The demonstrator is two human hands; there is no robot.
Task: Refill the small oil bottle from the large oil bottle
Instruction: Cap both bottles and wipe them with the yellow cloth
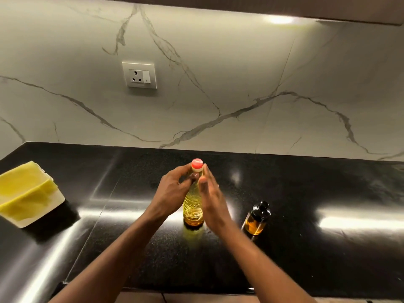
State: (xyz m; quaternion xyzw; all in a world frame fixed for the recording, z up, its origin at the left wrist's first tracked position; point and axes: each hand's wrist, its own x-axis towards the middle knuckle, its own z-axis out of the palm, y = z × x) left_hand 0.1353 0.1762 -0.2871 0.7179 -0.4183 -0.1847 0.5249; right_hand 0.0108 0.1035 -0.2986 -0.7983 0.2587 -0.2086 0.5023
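Near the middle of the polished black stone bench (306, 193) stands the large clear ribbed plastic oil bottle (193, 212), upright and filled with yellow oil. Its round red cap (197, 164) is on. Its base rests about midway between the back wall and the front edge.

The person's left hand (172, 191) comes in from the left and grips the bottle's neck just under the cap, fingers curled round the far side and the thumb pressed on the near side. The right hand (211, 193) lies along the bottle's right side, fingers straight and close together, tips up near the cap. It is blurred, and I cannot tell whether the palm touches the plastic.

Just right of that forearm, slightly nearer the front edge, stands the small amber glass oil bottle (255, 219) with a black top, upright and apart from the large one, with oil in its lower part.

By the bench's left edge sits a white rectangular tub (43, 213) with a yellow cloth (24, 189) draped over it. On the white grey-veined marble wall (218, 73) behind the bench is a white wall socket with a switch (139, 74), above and left of the large bottle.
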